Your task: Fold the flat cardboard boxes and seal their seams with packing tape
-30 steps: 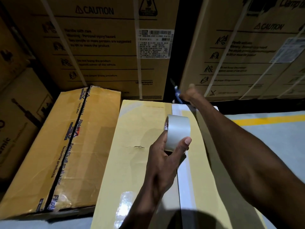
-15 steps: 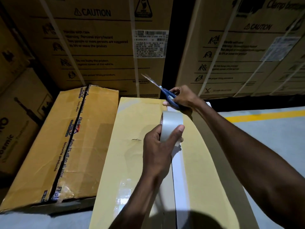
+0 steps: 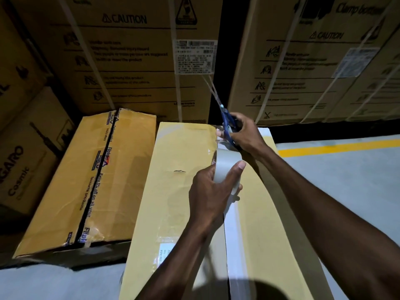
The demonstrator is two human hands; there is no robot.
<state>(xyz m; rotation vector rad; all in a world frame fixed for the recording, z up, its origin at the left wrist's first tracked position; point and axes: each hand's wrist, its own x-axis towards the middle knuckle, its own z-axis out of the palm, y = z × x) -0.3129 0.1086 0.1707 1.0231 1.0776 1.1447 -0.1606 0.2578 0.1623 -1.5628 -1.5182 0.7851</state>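
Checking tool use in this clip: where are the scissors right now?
In the head view, the blue-handled scissors are gripped in the right hand at the far end of the taped box, just beyond the tape roll, blades pointing up.

The tan cardboard box lies flat-topped beneath both hands, its long centre seam running away from the person and covered by a pale strip of packing tape that reaches from the near edge up to the left hand. That hand grips the grey-white tape roll on edge just above the seam, thumb across its outer face. Just beyond the roll, at the box's far edge, the right hand holds blue-handled scissors, blades slightly parted and pointing up and away.
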